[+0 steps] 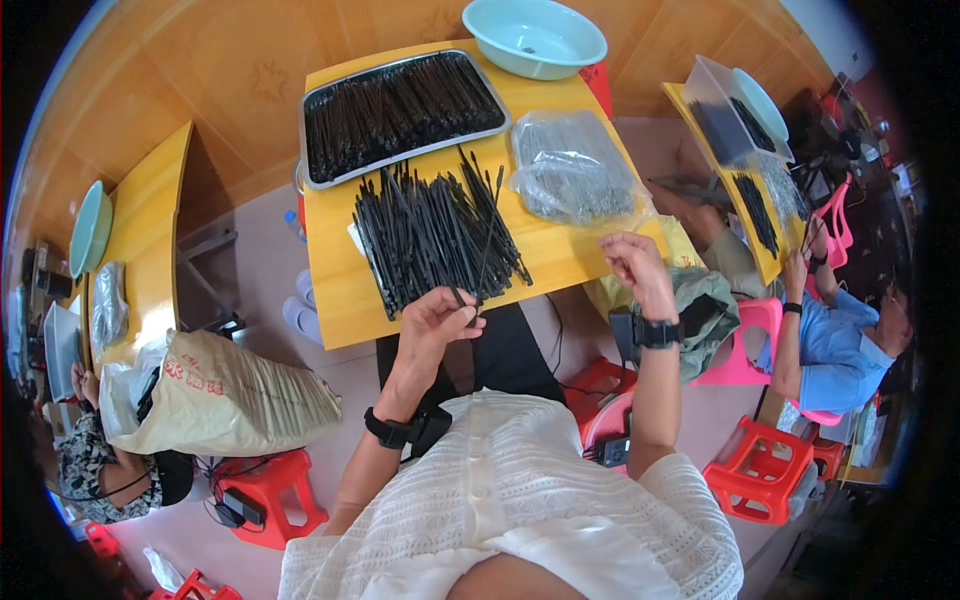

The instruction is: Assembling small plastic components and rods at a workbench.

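My left hand is closed at the near edge of the yellow table, pinching thin black sticks that point up and away from me. A loose heap of similar black sticks lies just beyond it. My right hand is raised by the table's right edge, with its fingers curled together; whatever they pinch is too small to make out. Close to that hand lies a clear plastic bag packed with thin greyish rods. A metal tray full of dark sticks stands behind the heap.
A light-blue basin stands at the table's far right corner. To my left are a large woven sack and a red stool. A co-worker in a blue shirt sits at another table on the right, near red stools. Another person sits far left.
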A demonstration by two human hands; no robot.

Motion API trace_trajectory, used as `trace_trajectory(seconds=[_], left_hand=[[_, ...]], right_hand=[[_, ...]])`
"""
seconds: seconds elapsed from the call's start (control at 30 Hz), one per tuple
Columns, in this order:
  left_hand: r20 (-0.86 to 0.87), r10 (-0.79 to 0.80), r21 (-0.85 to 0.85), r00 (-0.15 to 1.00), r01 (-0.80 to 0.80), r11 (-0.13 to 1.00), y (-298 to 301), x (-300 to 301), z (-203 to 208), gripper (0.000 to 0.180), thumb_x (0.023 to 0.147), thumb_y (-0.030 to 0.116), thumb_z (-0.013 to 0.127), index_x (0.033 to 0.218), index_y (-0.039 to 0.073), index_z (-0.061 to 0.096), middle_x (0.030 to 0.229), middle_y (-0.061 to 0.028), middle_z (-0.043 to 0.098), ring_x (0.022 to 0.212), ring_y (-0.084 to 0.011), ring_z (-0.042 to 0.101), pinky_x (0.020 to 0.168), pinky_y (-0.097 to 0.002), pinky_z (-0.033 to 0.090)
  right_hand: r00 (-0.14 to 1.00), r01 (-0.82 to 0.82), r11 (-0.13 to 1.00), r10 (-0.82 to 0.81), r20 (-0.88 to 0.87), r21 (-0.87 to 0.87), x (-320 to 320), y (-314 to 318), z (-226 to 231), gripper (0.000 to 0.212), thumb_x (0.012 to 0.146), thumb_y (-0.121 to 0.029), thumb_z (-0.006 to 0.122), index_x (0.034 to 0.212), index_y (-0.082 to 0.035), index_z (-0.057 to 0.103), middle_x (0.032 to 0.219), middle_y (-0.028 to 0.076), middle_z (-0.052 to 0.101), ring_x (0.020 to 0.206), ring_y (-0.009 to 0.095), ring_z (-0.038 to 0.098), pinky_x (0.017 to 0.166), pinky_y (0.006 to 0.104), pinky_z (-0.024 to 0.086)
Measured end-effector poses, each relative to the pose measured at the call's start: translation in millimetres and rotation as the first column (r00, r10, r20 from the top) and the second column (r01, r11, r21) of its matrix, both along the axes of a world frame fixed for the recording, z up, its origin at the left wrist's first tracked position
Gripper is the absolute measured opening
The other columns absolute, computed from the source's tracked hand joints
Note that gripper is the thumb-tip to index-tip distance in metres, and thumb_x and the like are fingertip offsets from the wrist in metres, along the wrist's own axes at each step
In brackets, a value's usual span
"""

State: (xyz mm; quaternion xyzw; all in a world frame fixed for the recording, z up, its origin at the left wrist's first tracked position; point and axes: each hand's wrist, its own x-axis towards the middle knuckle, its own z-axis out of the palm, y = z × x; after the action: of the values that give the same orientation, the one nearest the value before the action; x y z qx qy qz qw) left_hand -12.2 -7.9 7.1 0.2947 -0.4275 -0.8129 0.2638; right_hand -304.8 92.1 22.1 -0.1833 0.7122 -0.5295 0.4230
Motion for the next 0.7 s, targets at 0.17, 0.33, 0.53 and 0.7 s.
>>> trace_trajectory(seconds=[0.17,0.33,0.53,0.7], left_hand=[[-0.067,0.002,0.0,0.998,-0.002,1.0,0,-5,5,0.011,0.08,0.003,0.061,0.089,0.002,0.056,0.083,-0.0041,0.059,0.077,-0.0153,0.062,0.069,-0.0263,0.052],[-0.119,-0.109,-0.014,0.987,0.109,0.994,4,-9,21,0.021,0.078,0.0,0.062,0.097,0.003,0.054,0.083,-0.0073,0.062,0.076,-0.0171,0.063,0.068,-0.0265,0.052],[-0.126,-0.088,0.012,0.988,0.09,0.996,9,4,39,0.038,0.077,-0.002,0.062,0.112,0.003,0.05,0.083,-0.0091,0.063,0.076,-0.019,0.064,0.067,-0.0275,0.053],[-0.138,-0.054,-0.003,0.989,0.054,0.999,8,11,43,0.045,0.077,-0.004,0.061,0.119,0.003,0.046,0.082,-0.0094,0.062,0.075,-0.019,0.064,0.067,-0.0279,0.054]], right_hand=[[0.982,-0.102,0.979,0.128,0.137,-0.179,35,26,28,0.01,0.076,-0.006,0.058,0.085,-0.003,0.059,0.063,-0.001,0.053,0.042,0.001,0.039,0.036,0.0154,0.023],[0.975,-0.048,0.901,0.136,0.175,-0.431,72,2,28,0.01,0.079,-0.005,0.06,0.087,-0.005,0.054,0.068,0.001,0.057,0.046,0.002,0.043,0.039,0.0156,0.026],[0.897,-0.007,0.843,0.243,0.368,-0.539,120,-39,23,0.009,0.08,-0.006,0.058,0.088,-0.006,0.054,0.074,0.004,0.059,0.047,0.003,0.044,0.04,0.016,0.029],[0.773,-0.046,0.84,0.373,0.514,-0.541,142,-48,26,0.008,0.081,-0.006,0.057,0.088,-0.005,0.053,0.073,0.003,0.057,0.05,0.002,0.044,0.04,0.0149,0.029]])
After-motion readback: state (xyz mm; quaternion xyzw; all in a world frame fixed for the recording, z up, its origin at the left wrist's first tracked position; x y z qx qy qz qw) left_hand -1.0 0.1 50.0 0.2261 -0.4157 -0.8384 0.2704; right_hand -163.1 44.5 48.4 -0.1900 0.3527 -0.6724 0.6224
